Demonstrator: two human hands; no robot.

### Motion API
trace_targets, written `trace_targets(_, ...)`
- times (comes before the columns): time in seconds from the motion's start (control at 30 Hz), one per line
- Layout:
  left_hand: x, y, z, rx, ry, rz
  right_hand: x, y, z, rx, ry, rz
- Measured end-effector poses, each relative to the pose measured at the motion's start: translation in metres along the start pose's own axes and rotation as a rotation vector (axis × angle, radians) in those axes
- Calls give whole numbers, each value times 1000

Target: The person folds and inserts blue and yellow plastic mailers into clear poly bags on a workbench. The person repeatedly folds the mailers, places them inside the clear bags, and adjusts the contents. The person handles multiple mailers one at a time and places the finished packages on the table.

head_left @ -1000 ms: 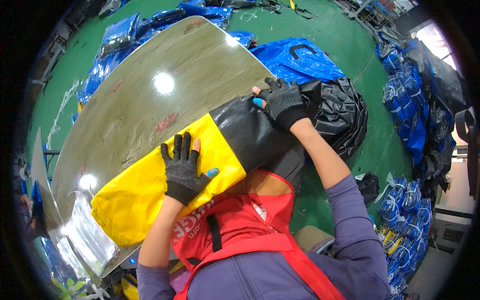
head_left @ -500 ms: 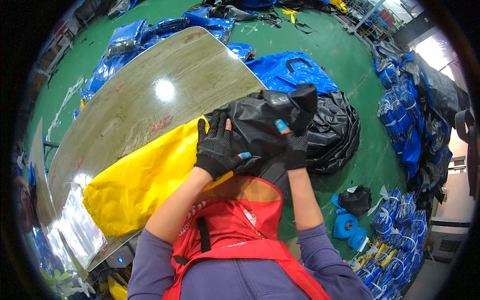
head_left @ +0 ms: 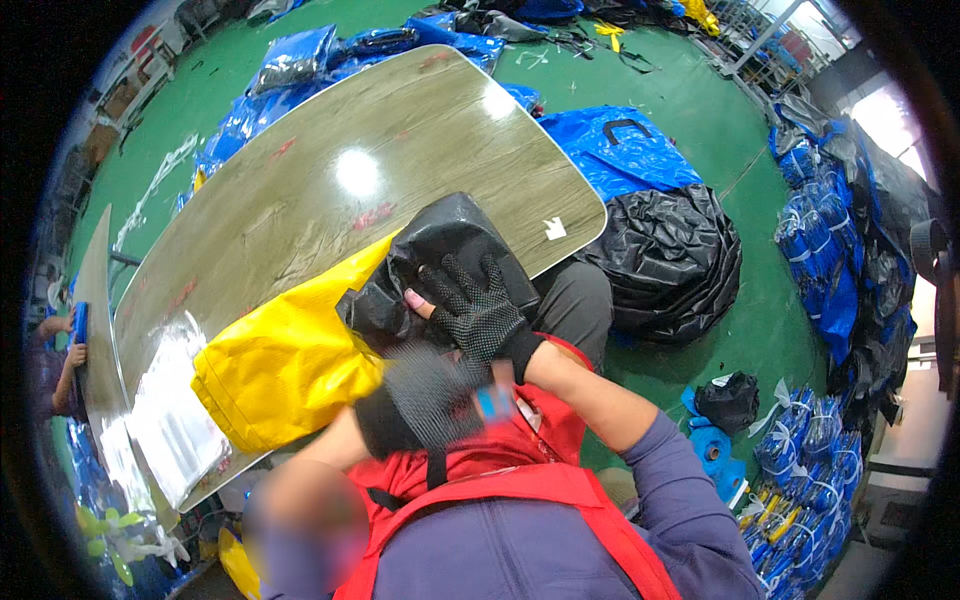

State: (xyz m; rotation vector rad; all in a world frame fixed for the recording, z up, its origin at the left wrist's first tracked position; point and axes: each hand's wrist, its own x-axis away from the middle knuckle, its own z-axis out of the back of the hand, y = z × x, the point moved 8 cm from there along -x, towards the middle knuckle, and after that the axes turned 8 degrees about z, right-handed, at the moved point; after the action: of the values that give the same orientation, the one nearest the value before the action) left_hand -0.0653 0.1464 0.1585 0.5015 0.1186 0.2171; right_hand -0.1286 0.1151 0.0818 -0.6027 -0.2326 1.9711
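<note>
A yellow bag (head_left: 290, 360) with a black end (head_left: 450, 245) lies on the near edge of a grey-brown table (head_left: 330, 190). The black end is folded back over the yellow part. My right hand (head_left: 478, 312), in a black knit glove, presses flat on that folded black end with its fingers spread. My left hand (head_left: 420, 400), also gloved, is blurred with motion just below it, at the near edge of the bag over my red apron. Its grip is not clear.
A stack of clear plastic packets (head_left: 170, 420) lies on the table's left end. On the green floor to the right are a crumpled black plastic sack (head_left: 670, 260), a blue bag (head_left: 630, 150) and blue bundles (head_left: 820, 260). Another person's hand (head_left: 72, 352) shows at the far left.
The black end has been folded further over the yellow part. My right hand now lies flat on top of it, and my left hand has dropped back toward my body.
</note>
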Motion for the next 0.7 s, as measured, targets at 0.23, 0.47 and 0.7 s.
trace_targets(0.23, 25, -150, -7, -256, 219, 737, -103, 12, 46, -8, -219, -86)
trace_targets(0.47, 39, -161, -18, -158, 331, 655, -180, 107, -43, -137, 12, -541)
trace_targets(0.7, 26, -170, -23, -61, 322, 647, -158, 122, -66, -101, 173, -351)
